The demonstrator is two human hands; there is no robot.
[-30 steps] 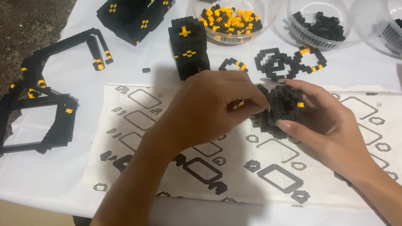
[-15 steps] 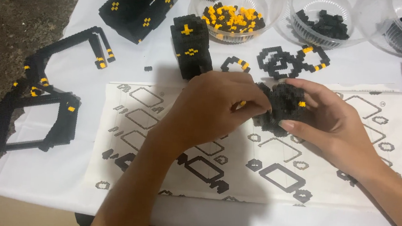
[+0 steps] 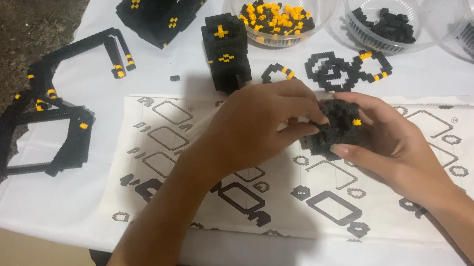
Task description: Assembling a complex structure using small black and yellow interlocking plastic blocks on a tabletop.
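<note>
My left hand [image 3: 259, 126] and my right hand [image 3: 394, 144] both grip a small black brick block [image 3: 337, 126] with a yellow stud, held just above a printed instruction sheet [image 3: 190, 163]. The left fingers press on the block's left side. The right hand cups it from the right and below. Part of the block is hidden by my fingers.
A black brick tower [image 3: 226, 51], a black roof piece [image 3: 162, 5], black frames [image 3: 42, 130] and ring-shaped pieces [image 3: 344, 68] lie on the white cloth. Clear bowls hold yellow and black bricks [image 3: 276, 16] and black bricks [image 3: 383, 24]. A loose black brick [image 3: 174, 78] lies nearby.
Both hands stay on the block, with only small finger shifts. The view has tilted slightly.
</note>
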